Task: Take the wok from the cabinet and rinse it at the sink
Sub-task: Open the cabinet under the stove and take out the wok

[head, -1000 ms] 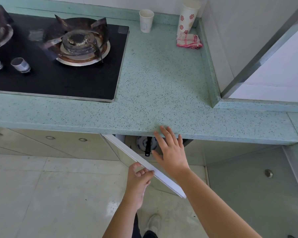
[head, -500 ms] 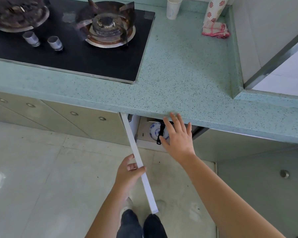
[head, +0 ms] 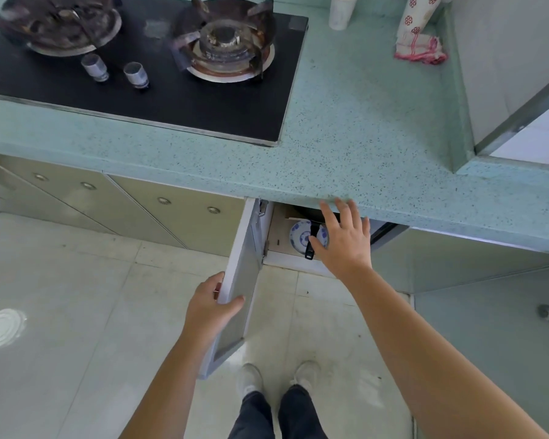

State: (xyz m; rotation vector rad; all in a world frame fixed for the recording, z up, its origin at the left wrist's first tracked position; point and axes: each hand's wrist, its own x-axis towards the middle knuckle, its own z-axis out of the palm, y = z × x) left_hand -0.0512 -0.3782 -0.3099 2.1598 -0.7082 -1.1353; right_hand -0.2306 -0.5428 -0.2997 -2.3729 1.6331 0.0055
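Note:
The cabinet under the green counter stands open. Its white door (head: 240, 280) swings out toward me, and my left hand (head: 211, 307) grips the door's outer edge. Inside, a dark wok (head: 306, 213) shows just below the counter lip, mostly hidden, with its black handle (head: 312, 240) hanging down over a blue-and-white plate (head: 300, 237). My right hand (head: 343, 240) reaches into the opening with fingers spread, right beside the handle; whether it touches it I cannot tell. No sink is in view.
A green speckled counter (head: 362, 131) carries a black gas hob (head: 159, 87), a paper cup (head: 341, 12) and a pink-edged cloth (head: 420, 50). Closed cabinet doors (head: 171, 210) run left. My feet (head: 276, 380) stand on the tiled floor just before the opening.
My left hand has pulled the cabinet door further open. My view has shifted right and nearer, and my right hand has gone lower into the opening, closer to the wok handle.

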